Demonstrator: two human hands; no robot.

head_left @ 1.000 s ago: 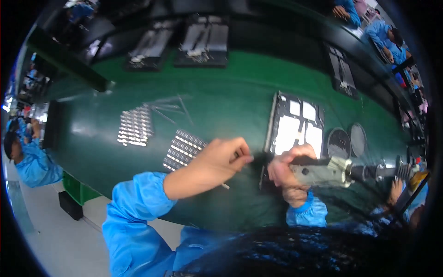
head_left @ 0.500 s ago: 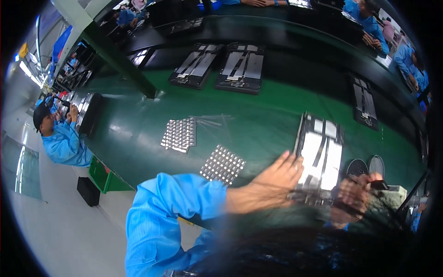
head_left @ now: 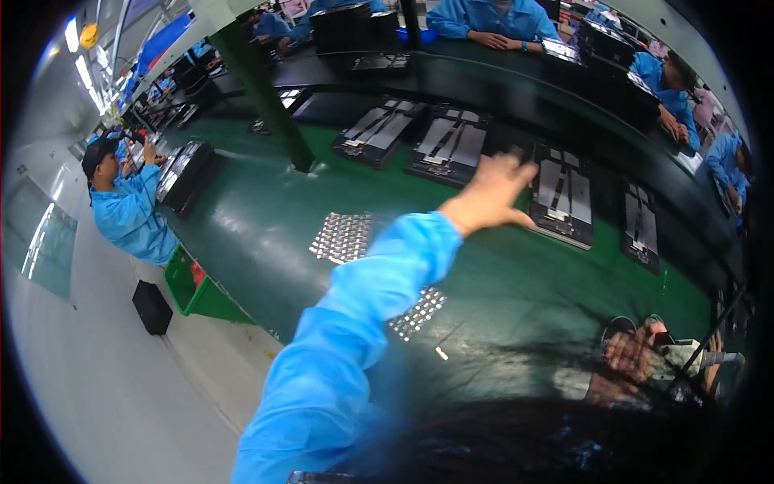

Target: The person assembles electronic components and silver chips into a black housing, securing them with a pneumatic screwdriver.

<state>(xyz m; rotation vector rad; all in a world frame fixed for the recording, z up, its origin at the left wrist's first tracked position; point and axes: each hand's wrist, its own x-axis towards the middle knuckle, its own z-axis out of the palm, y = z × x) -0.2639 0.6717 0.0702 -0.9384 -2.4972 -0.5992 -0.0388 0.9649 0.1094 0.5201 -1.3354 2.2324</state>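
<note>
My left hand reaches far forward with fingers spread, nothing held. It is beside the left edge of an opened tablet-like device, which has a black frame and silver panels; whether the thumb touches it I cannot tell. My right hand is at the lower right, smeared and partly covered by dark hair, close to a pale block-shaped tool with a black top. Its fingers are unclear. Under my left sleeve lies a sheet of small silver pieces, partly hidden, with one loose thin strip nearby.
Similar devices lie along the far side of the green table. Another sheet of silver pieces lies at left. A green post rises from the table. Co-workers in blue sit left and opposite.
The device at my left hand has moved from close by to the far row. My left hand has gone forward and come away from its surface. The view has shifted.
</note>
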